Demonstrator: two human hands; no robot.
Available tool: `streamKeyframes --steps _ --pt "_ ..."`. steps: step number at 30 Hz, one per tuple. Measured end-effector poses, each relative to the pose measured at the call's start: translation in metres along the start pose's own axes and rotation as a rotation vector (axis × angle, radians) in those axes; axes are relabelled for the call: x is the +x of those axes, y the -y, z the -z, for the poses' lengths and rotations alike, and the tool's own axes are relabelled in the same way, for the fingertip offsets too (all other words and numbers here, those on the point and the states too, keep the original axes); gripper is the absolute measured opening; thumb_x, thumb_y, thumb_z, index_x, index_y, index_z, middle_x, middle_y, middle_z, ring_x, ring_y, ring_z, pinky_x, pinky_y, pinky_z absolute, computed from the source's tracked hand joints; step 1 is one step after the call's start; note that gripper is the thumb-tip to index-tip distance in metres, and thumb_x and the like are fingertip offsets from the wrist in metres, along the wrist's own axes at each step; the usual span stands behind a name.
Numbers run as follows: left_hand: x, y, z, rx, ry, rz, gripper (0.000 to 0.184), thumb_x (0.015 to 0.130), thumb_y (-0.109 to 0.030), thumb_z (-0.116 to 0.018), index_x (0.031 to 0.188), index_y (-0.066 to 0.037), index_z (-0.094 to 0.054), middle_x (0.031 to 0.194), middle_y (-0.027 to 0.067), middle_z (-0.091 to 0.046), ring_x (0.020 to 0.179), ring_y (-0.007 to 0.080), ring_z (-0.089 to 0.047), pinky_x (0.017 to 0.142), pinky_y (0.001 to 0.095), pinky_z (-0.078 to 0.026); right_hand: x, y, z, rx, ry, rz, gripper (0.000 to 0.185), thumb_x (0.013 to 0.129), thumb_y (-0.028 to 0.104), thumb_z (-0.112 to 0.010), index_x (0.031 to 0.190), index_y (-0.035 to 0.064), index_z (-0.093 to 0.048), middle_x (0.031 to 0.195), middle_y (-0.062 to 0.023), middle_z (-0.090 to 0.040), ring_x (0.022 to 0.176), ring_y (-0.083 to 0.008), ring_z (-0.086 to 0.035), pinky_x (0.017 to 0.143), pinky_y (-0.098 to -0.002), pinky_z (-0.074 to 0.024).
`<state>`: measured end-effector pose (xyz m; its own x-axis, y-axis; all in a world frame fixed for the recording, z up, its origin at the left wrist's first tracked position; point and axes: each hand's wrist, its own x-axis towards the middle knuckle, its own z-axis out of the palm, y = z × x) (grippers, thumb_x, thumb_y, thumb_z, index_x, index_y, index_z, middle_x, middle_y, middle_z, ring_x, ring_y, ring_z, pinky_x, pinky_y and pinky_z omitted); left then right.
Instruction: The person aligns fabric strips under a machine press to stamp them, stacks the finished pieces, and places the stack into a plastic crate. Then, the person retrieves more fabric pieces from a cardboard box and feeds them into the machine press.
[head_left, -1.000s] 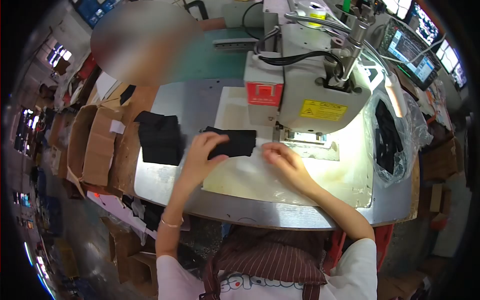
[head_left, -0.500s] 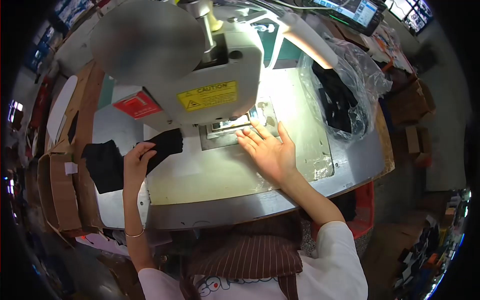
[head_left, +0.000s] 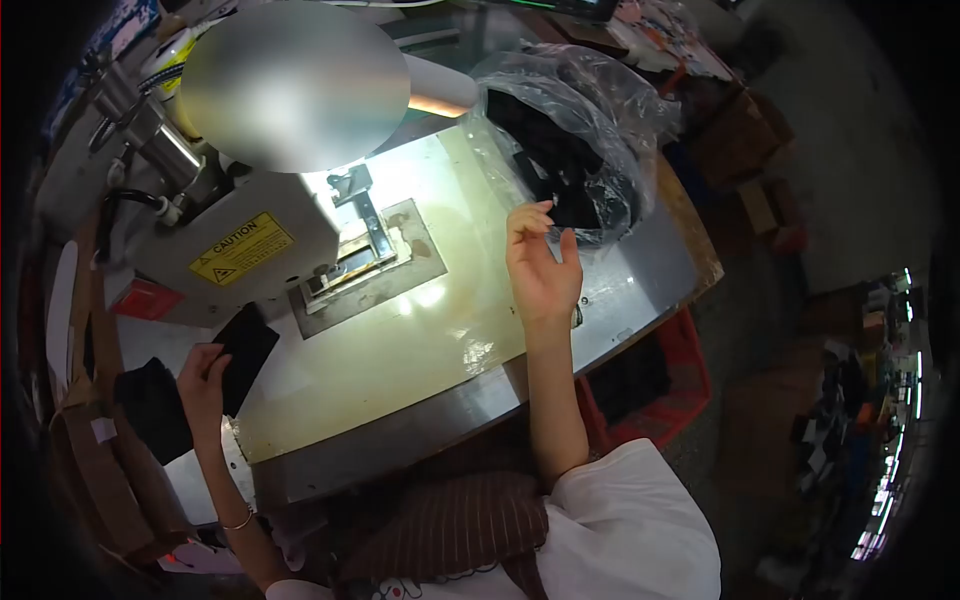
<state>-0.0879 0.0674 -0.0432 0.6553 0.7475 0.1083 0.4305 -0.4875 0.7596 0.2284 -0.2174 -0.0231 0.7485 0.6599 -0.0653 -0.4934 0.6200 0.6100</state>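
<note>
At the left of the sewing machine's work plate, my left hand (head_left: 204,378) pinches the edge of a folded black cloth piece (head_left: 248,350). A second black cloth stack (head_left: 153,408) lies just left of that hand. My right hand (head_left: 545,268) is raised palm up with its fingers apart and holds nothing. Right behind its fingertips is a clear plastic bag (head_left: 633,150) with black cloth pieces (head_left: 545,140) inside. The machine head (head_left: 225,245) with its yellow caution label stands over the metal plate (head_left: 425,250) at the upper left.
A lamp (head_left: 440,88) shines over the cream sheet (head_left: 400,350) on the table. A cardboard box (head_left: 100,470) stands at the left edge. Below the table's right front edge is a red crate (head_left: 690,395) with dark contents. More boxes stand on the floor at the right.
The view has swung to the right. My right hand has moved from beside the machine's plate to the plastic bag, its fingers opening. My left hand has closed on the black cloth piece.
</note>
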Motion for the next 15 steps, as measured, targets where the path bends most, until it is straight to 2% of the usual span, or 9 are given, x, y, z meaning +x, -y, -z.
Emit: streamKeyframes --steps 3,5,6,9,10,12,13,14,15 --pt "-0.001 -0.001 0.002 0.007 0.005 -0.106 0.017 0.080 0.005 -0.060 0.096 0.002 -0.060 0.090 0.0083 -0.065 0.086 0.0133 -0.060 0.079 0.0255 -0.045 0.000 0.007 -0.008 0.085 0.070 -0.010 0.044 0.092 0.037 -0.042 0.100 -0.0057 -0.048 0.090 -0.0130 -0.045 0.078 -0.0213 -0.045 0.069 -0.0318 -0.0399" --pt "-0.002 -0.013 0.000 0.115 -0.062 -0.259 0.014 0.080 0.005 -0.059 0.093 0.001 -0.060 0.086 0.0080 -0.064 0.085 0.0141 -0.060 0.078 0.0253 -0.045 0.001 0.005 -0.019 0.088 0.037 0.067 0.042 0.092 0.037 -0.044 0.101 -0.0038 -0.048 0.085 -0.0099 -0.046 0.070 -0.0177 -0.044 0.062 -0.0290 -0.0382" --pt "-0.003 -0.021 0.000 0.090 -0.031 -0.214 0.013 0.080 0.005 -0.058 0.092 0.001 -0.061 0.086 0.0082 -0.063 0.084 0.0147 -0.060 0.077 0.0257 -0.045 0.001 0.004 -0.023 0.093 0.021 0.106 0.041 0.092 0.037 -0.044 0.101 -0.0029 -0.049 0.083 -0.0084 -0.046 0.067 -0.0160 -0.044 0.058 -0.0276 -0.0373" --pt "-0.010 -0.051 -0.008 -0.047 0.055 -0.097 0.009 0.079 0.003 -0.058 0.086 0.001 -0.063 0.085 0.0094 -0.063 0.078 0.0169 -0.060 0.072 0.0271 -0.045 -0.001 0.014 0.001 -0.365 0.193 -0.095 0.035 0.092 0.036 -0.045 0.096 0.0014 -0.053 0.068 -0.0003 -0.044 0.054 -0.0102 -0.037 0.047 -0.0244 -0.0290" --pt "-0.011 -0.060 -0.016 -0.040 0.113 -0.085 0.007 0.078 0.001 -0.061 0.083 0.000 -0.065 0.081 0.0088 -0.063 0.076 0.0171 -0.060 0.071 0.0263 -0.045 -0.007 -0.001 0.001 -0.778 0.124 -0.090 0.031 0.092 0.034 -0.047 0.090 0.0047 -0.058 0.056 0.0051 -0.036 0.047 -0.0058 -0.029 0.043 -0.0235 -0.0215" --pt "-0.015 -0.079 -0.039 -0.083 0.185 -0.103 0.006 0.075 -0.002 -0.066 0.081 -0.001 -0.069 0.075 0.0071 -0.063 0.071 0.0151 -0.060 0.066 0.0251 -0.045 -0.028 -0.030 0.017 -1.702 0.122 -0.186 0.028 0.092 0.030 -0.052 0.088 0.0044 -0.063 0.056 0.0036 -0.040 0.049 -0.0050 -0.033 0.045 -0.0225 -0.0258" --pt "-0.017 -0.088 -0.047 -0.042 0.275 -0.069 0.009 0.074 -0.004 -0.068 0.082 -0.002 -0.069 0.076 0.0064 -0.064 0.070 0.0136 -0.060 0.064 0.0252 -0.045 -0.037 -0.039 0.039 -2.109 0.292 -0.244 0.022 0.089 0.025 -0.058 0.095 0.0041 -0.065 0.059 0.0018 -0.046 0.051 -0.0055 -0.040 0.047 -0.0218 -0.0308" --pt "-0.019 -0.098 -0.058 -0.187 0.329 -0.051 0.010 0.073 -0.006 -0.070 0.082 -0.002 -0.070 0.077 0.0064 -0.066 0.071 0.0127 -0.061 0.065 0.0249 -0.045 -0.048 -0.057 0.029 -2.417 0.393 -0.413 0.020 0.086 0.019 -0.063 0.099 0.0041 -0.065 0.061 -0.0007 -0.052 0.053 -0.0079 -0.047 0.050 -0.0228 -0.0359" --pt "-0.019 -0.102 -0.065 -0.219 0.372 -0.068 0.010 0.073 -0.008 -0.070 0.082 -0.002 -0.070 0.077 0.0073 -0.067 0.071 0.0131 -0.061 0.065 0.0250 -0.046 -0.055 -0.065 0.035 -2.498 0.360 -0.469 0.017 0.083 0.017 -0.066 0.093 0.0022 -0.064 0.060 -0.0031 -0.052 0.055 -0.0089 -0.050 0.050 -0.0249 -0.0382"
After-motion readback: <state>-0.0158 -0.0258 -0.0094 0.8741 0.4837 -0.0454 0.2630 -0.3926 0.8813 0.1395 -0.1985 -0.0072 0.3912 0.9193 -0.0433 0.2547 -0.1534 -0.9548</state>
